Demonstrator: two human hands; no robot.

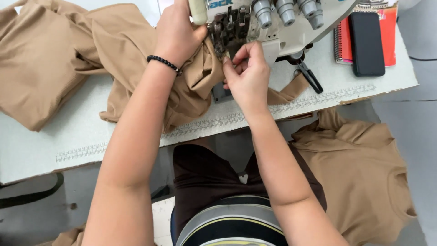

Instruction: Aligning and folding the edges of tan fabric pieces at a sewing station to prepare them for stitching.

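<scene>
Both hands up at the sewing machine (273,23), top centre of frame. Left hand (178,34) rests on the tan fabric (114,50) just left of the presser-foot area (227,27), fingers curled down and pressing the cloth against the machine bed; can't tell whether the fingertips pinch anything, they're hidden behind the hand. Black bead bracelet (164,64) on the left wrist. Right hand (248,73) sits just below and right of the foot, fingers closed in a pinch on the fabric edge right in front of the needle zone. Fabric bulk is bunched across the upper left of the white worktop (68,136), one fold draping over the front edge between the two forearms; a narrow strip of it runs out to the right under the machine toward centre-right. Black-handled scissors or snips (309,75) lie on the worktop just right of the right hand, beside that strip. Upper right: dark phone (366,43) lying on a red spiral notebook (389,32). A printed ruler strip (318,98) runs along the worktop's front edge. Lower right, below the worktop: more tan garment pieces (359,173) piled beside the person's lap. Machine thread knobs (287,11) visible at top edge.
</scene>
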